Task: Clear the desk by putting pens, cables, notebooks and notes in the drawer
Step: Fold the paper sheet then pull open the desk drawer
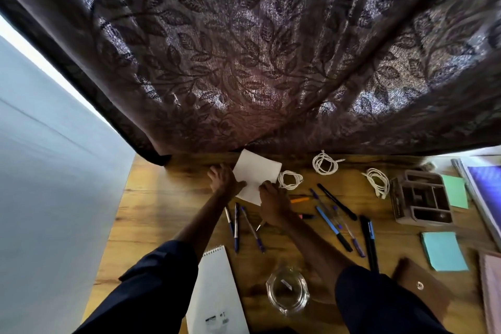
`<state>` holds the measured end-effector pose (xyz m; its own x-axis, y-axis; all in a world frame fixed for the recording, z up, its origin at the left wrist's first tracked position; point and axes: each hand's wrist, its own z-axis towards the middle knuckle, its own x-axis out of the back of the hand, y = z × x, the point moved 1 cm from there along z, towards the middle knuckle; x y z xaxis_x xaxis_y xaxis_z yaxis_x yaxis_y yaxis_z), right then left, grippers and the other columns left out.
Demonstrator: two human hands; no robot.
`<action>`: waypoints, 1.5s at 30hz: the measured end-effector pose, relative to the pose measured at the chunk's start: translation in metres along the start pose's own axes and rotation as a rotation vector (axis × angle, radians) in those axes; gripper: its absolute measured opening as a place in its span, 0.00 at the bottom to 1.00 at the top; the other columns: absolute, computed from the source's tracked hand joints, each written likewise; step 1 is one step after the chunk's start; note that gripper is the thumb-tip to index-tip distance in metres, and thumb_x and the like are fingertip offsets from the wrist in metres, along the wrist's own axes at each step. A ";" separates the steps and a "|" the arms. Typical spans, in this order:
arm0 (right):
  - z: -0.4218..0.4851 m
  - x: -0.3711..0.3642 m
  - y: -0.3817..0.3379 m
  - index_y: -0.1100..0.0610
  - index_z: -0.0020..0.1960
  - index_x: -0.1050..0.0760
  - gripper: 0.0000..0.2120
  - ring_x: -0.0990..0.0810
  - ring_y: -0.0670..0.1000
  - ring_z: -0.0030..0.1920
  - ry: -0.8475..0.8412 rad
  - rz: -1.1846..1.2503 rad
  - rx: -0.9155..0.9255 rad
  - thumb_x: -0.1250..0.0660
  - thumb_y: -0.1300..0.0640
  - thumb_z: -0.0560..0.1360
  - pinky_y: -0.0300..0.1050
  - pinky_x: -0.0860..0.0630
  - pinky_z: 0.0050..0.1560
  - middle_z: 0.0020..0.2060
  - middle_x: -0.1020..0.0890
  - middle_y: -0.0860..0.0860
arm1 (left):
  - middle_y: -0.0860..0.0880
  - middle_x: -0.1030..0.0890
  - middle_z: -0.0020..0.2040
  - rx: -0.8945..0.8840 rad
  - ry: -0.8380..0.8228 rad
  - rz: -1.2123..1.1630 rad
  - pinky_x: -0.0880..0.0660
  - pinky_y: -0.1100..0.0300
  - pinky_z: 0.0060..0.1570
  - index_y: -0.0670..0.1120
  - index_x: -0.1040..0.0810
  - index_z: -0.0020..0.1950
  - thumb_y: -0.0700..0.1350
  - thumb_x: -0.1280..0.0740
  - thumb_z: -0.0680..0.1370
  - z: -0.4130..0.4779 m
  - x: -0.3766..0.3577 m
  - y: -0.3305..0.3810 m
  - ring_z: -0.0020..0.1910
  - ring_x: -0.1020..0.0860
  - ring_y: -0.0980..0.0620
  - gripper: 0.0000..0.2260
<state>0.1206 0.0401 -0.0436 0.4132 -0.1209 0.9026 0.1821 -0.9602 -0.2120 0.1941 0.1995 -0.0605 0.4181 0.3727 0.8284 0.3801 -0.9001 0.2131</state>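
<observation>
A white sheet of paper (256,173) lies at the back of the wooden desk (151,198), one corner under the curtain. My left hand (223,179) grips its left edge, and my right hand (272,203) holds its near corner. Several pens (334,228) lie scattered to the right of my hands, and three more pens (236,225) lie between my forearms. Three coiled white cables (324,163) rest along the back. A spiral notepad (215,290) lies near my left sleeve. Green (455,191) and blue (443,251) sticky-note pads sit at the right.
A dark leaf-patterned curtain (244,62) hangs over the desk's back edge. A grey desk organiser (423,200) stands at the right, a glass ashtray (287,290) in front, a brown pouch (423,285) beside my right sleeve. Books (485,198) lie at the far right. No drawer is in view.
</observation>
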 end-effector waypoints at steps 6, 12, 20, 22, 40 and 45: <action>0.000 -0.002 -0.001 0.58 0.71 0.32 0.26 0.31 0.58 0.69 0.035 0.000 0.011 0.31 0.57 0.74 0.55 0.31 0.66 0.70 0.32 0.54 | 0.37 0.43 0.79 -0.018 -0.049 -0.161 0.36 0.46 0.73 0.35 0.56 0.80 0.61 0.24 0.71 -0.010 0.004 0.012 0.77 0.40 0.38 0.55; 0.001 -0.002 0.001 0.58 0.70 0.31 0.26 0.30 0.57 0.69 0.024 0.026 0.004 0.30 0.58 0.73 0.55 0.30 0.67 0.69 0.32 0.54 | 0.43 0.26 0.70 -0.062 -0.023 -0.275 0.26 0.51 0.64 0.47 0.25 0.71 0.59 0.22 0.68 -0.010 0.014 0.010 0.69 0.28 0.41 0.35; -0.007 0.000 0.008 0.58 0.68 0.27 0.21 0.29 0.55 0.70 0.130 0.282 0.007 0.33 0.61 0.75 0.49 0.32 0.70 0.69 0.27 0.53 | 0.43 0.17 0.57 -0.087 0.042 -0.465 0.23 0.56 0.50 0.41 0.18 0.58 0.54 0.20 0.67 -0.032 0.027 0.006 0.58 0.20 0.43 0.26; -0.014 0.006 0.012 0.55 0.66 0.26 0.20 0.26 0.54 0.68 0.234 0.435 -0.039 0.32 0.61 0.75 0.49 0.29 0.67 0.67 0.25 0.52 | 0.45 0.17 0.52 -0.130 0.066 -0.504 0.21 0.54 0.48 0.38 0.18 0.57 0.52 0.20 0.68 -0.047 0.035 0.002 0.51 0.19 0.46 0.24; -0.134 0.107 0.018 0.58 0.60 0.20 0.16 0.16 0.56 0.54 0.257 1.627 -0.081 0.24 0.60 0.73 0.54 0.18 0.52 0.52 0.13 0.53 | 0.51 0.13 0.50 -0.606 -0.136 -0.780 0.17 0.47 0.50 0.46 0.16 0.55 0.56 0.22 0.71 -0.182 0.097 -0.011 0.48 0.15 0.50 0.19; -0.163 0.100 0.031 0.50 0.51 0.22 0.10 0.15 0.46 0.44 0.432 1.416 -0.146 0.24 0.61 0.74 0.41 0.19 0.39 0.45 0.14 0.46 | 0.52 0.14 0.47 -0.653 -0.121 -0.740 0.19 0.60 0.42 0.50 0.18 0.54 0.53 0.24 0.74 -0.212 0.074 0.006 0.44 0.15 0.55 0.12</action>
<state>0.0218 -0.0431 0.1014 -0.1290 -0.9912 0.0284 -0.2345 0.0027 -0.9721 0.0523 0.1740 0.1122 0.3541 0.8783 0.3214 0.0654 -0.3660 0.9283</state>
